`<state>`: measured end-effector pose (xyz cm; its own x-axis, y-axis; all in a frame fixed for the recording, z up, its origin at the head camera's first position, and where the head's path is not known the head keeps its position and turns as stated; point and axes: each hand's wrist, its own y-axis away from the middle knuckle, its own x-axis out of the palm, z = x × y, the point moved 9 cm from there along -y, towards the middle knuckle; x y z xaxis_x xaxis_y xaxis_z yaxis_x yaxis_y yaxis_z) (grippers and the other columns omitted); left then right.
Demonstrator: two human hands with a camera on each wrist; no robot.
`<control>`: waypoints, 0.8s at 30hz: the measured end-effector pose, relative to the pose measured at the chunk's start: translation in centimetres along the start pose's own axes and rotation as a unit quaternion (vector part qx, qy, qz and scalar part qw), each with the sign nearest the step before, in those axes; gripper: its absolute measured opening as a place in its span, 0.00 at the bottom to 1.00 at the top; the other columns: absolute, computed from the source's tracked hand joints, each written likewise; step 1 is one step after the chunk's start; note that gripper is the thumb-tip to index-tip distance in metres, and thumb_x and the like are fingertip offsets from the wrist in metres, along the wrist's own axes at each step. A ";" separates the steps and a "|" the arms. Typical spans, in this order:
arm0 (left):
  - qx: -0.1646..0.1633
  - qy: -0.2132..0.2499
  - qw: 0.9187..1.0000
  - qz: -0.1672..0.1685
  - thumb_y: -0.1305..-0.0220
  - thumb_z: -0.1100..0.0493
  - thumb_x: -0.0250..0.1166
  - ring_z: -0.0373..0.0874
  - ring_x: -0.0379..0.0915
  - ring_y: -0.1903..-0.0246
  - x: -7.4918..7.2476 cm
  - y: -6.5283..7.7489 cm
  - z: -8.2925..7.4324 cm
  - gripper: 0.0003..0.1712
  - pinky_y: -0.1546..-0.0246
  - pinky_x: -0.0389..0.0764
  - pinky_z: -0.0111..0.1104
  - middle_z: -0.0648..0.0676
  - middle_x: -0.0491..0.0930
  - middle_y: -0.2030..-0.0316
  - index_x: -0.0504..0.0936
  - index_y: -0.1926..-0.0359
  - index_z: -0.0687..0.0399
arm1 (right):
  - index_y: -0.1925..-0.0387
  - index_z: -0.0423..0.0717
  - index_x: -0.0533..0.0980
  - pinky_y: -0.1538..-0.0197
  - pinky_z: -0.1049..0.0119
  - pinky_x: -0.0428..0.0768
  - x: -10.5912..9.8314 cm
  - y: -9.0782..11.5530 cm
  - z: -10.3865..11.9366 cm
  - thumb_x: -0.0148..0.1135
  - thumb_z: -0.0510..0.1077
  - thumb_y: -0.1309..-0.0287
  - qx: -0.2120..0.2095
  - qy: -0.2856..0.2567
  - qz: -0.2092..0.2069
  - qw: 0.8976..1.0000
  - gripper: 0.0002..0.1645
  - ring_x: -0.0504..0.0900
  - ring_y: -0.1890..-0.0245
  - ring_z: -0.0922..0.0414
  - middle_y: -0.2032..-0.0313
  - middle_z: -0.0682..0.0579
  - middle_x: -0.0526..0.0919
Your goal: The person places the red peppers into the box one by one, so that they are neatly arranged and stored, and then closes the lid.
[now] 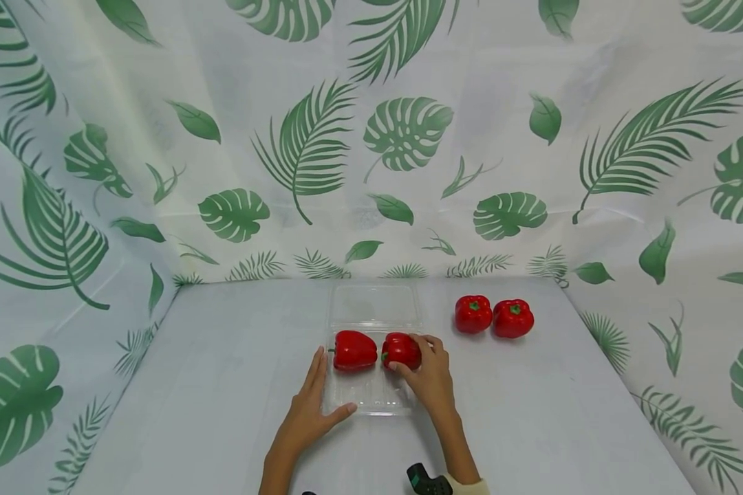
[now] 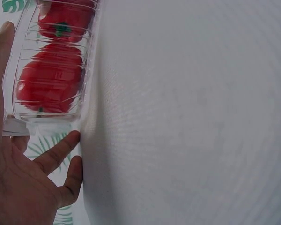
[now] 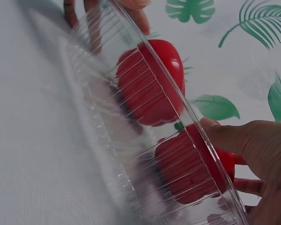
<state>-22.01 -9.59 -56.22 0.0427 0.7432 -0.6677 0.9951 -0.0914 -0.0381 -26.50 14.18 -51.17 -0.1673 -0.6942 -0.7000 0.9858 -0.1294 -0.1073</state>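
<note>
Two peppers (image 1: 355, 352) in the container (image 1: 367, 397), another pair (image 1: 512, 320) on the table (image 1: 532, 412) to its right.

Red peppers (image 1: 356, 350) and loads of green leaves (image 1: 408, 134)
Two reds in the clear, ridged box (image 1: 362, 395), two far right, all with green stems (image 1: 515, 309); plain pale grey table (image 1: 223, 378), white backdrop (image 1: 446, 69) under the leaf print, and on the near side a cream cuff (image 1: 468, 487) plus a black gadget (image 1: 432, 485).

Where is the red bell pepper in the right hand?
In the head view, the held pepper is inside the clear plastic container, right of another red pepper.
</note>
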 end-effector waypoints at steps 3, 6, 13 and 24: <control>0.001 -0.001 1.000 0.002 0.49 0.31 0.68 0.55 0.48 0.25 0.0 0.0 -0.1 0.62 0.42 0.55 0.76 0.39 0.37 0.22 0.42 0.22 0.36 | 0.36 0.46 0.71 0.45 0.43 0.80 -0.1 0.0 0.0 0.77 0.48 0.54 -0.008 -0.004 -0.002 1.000 0.42 0.69 0.37 0.40 0.37 0.39 0.69; -0.001 -0.001 1.000 0.004 0.49 0.31 0.68 0.54 0.48 0.24 -0.1 0.1 -0.3 0.62 0.41 0.54 0.76 0.39 0.37 0.22 0.42 0.22 0.38 | 0.37 0.46 0.72 0.43 0.44 0.79 -0.3 0.0 0.0 0.76 0.48 0.51 -0.018 -0.005 -0.004 1.000 0.40 0.69 0.38 0.41 0.38 0.39 0.70; -0.003 -0.003 1.000 0.007 0.48 0.30 0.67 0.53 0.46 0.24 -0.1 0.2 -0.3 0.62 0.40 0.55 0.75 0.38 0.36 0.22 0.42 0.22 0.38 | 0.39 0.44 0.73 0.39 0.42 0.75 -1.0 -0.4 -0.4 0.73 0.48 0.47 -0.027 -0.024 -0.020 0.999 0.34 0.70 0.38 0.41 0.39 0.39 0.71; -0.008 0.002 1.000 0.008 0.49 0.30 0.68 0.52 0.45 0.24 0.0 0.1 0.0 0.62 0.40 0.54 0.75 0.38 0.36 0.22 0.42 0.22 0.37 | 0.45 0.40 0.76 0.42 0.45 0.79 -3.9 -0.6 -1.9 0.69 0.43 0.43 -0.042 -0.051 -0.098 0.993 0.25 0.77 0.45 0.43 0.45 0.39 0.75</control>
<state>-21.95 -9.60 -56.17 0.0587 0.7448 -0.6647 0.9956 -0.0928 -0.0161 -26.45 18.27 -49.72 -0.3522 -0.7305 -0.5851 0.9313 -0.2117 -0.2963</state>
